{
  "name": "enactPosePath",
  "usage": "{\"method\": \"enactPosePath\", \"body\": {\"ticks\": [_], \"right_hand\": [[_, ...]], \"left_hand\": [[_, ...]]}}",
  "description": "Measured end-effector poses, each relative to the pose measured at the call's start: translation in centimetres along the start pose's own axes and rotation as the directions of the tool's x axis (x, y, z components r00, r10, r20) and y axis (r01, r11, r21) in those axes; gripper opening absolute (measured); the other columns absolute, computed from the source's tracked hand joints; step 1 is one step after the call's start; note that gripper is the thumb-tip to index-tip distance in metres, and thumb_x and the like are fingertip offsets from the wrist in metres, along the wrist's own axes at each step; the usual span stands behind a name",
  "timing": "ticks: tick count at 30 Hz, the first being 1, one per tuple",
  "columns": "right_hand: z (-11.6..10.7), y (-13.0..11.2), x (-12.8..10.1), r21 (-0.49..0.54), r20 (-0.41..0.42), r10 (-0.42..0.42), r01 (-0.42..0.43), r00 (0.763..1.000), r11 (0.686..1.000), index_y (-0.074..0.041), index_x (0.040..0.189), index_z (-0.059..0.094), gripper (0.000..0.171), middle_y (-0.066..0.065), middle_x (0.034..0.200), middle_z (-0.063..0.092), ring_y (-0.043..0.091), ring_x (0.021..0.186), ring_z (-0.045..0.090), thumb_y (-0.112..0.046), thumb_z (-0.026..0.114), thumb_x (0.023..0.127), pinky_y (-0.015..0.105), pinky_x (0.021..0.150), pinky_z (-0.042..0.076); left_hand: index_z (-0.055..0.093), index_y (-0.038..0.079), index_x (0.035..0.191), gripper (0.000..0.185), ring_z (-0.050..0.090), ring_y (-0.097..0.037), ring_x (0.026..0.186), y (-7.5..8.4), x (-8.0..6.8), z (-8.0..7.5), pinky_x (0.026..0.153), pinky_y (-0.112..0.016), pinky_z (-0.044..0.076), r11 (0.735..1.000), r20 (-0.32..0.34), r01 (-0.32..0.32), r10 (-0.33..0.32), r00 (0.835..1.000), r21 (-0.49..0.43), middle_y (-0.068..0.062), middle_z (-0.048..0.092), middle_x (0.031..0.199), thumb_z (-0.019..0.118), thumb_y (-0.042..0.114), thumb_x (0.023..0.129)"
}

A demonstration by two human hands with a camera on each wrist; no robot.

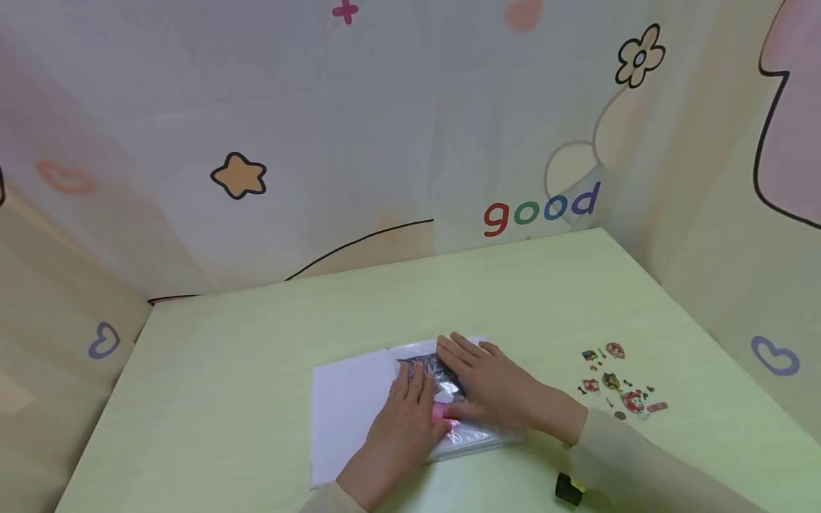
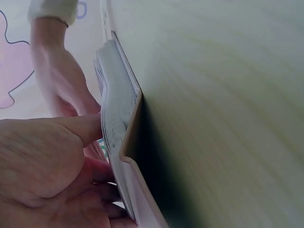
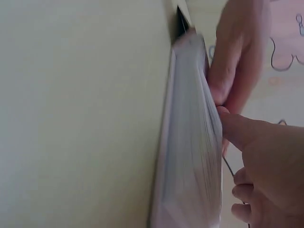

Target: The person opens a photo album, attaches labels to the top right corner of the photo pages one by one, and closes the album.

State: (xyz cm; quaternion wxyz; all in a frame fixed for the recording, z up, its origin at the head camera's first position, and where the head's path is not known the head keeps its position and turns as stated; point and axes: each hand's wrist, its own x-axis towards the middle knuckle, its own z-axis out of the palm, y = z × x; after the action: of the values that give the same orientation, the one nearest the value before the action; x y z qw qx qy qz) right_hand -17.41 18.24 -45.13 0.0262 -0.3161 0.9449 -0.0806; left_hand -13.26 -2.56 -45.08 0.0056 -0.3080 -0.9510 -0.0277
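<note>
An open album (image 1: 346, 406) with a thick stack of clear-sleeved pages lies on the table, its white inside cover to the left. My left hand (image 1: 405, 417) rests on the right-hand page with its fingers stretched forward. Across the same page lies my right hand (image 1: 497, 385), fingers extended toward the upper edge and thumb reaching toward the left hand. Between the hands show a dark, shiny picture (image 1: 452, 385) and a pink patch (image 1: 439, 411), both partly covered. Seen from the right wrist, the page edges (image 3: 190, 142) form a thick block beside my hand.
Several small stickers or cut-outs (image 1: 611, 381) are scattered on the table (image 1: 224, 370) to the right of the album. A small black and yellow object (image 1: 569, 489) sits near the front, by the right sleeve. Printed curtains (image 1: 359, 157) surround the table.
</note>
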Motion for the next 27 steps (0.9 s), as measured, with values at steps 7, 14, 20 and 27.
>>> {"method": "enactPosePath", "body": {"ticks": [7,14,20,27], "right_hand": [[0.23,-0.62,-1.10,0.005,0.014,-0.027,0.027,1.000,1.000,-0.003,0.160,0.034,0.084,0.011,0.169,0.025,0.030,0.155,0.023,-0.062,0.048,0.102,0.066,0.116,0.028],[0.49,-0.06,-0.78,-0.033,0.013,-0.032,0.032,0.999,0.999,-0.006,0.161,0.035,0.086,0.008,0.170,0.023,0.028,0.156,0.020,-0.067,0.045,0.101,0.065,0.118,0.024],[0.45,-0.15,-0.72,-0.014,0.008,-0.032,0.032,0.999,0.999,-0.005,0.161,0.034,0.086,0.008,0.170,0.023,0.029,0.156,0.020,-0.066,0.046,0.101,0.065,0.118,0.024],[0.22,-0.08,-0.69,0.021,0.040,0.004,-0.005,0.999,1.000,-0.006,0.163,0.029,0.091,0.008,0.171,0.022,0.029,0.157,0.018,-0.069,0.046,0.100,0.063,0.119,0.023]], "left_hand": [[0.045,-0.009,0.150,0.071,0.029,-0.043,0.151,0.11,0.18,0.07,0.119,-0.047,0.034,0.999,0.017,0.018,-0.018,1.000,-0.039,-0.026,0.035,0.161,0.059,0.043,0.104],[0.045,-0.011,0.149,0.070,0.030,-0.044,0.150,-0.15,-0.05,-0.07,0.117,-0.049,0.035,0.998,-0.016,-0.010,0.009,1.000,-0.057,-0.028,0.036,0.160,0.060,0.041,0.104],[0.044,-0.012,0.149,0.071,0.029,-0.046,0.150,-0.28,-0.11,-0.06,0.118,-0.050,0.034,0.996,-0.018,-0.013,0.012,1.000,-0.088,-0.029,0.035,0.160,0.060,0.040,0.104],[0.044,-0.011,0.149,0.072,0.030,-0.046,0.149,-0.14,-0.01,0.12,0.118,-0.049,0.033,0.996,-0.026,-0.013,0.011,1.000,-0.085,-0.029,0.036,0.159,0.060,0.042,0.103]]}}
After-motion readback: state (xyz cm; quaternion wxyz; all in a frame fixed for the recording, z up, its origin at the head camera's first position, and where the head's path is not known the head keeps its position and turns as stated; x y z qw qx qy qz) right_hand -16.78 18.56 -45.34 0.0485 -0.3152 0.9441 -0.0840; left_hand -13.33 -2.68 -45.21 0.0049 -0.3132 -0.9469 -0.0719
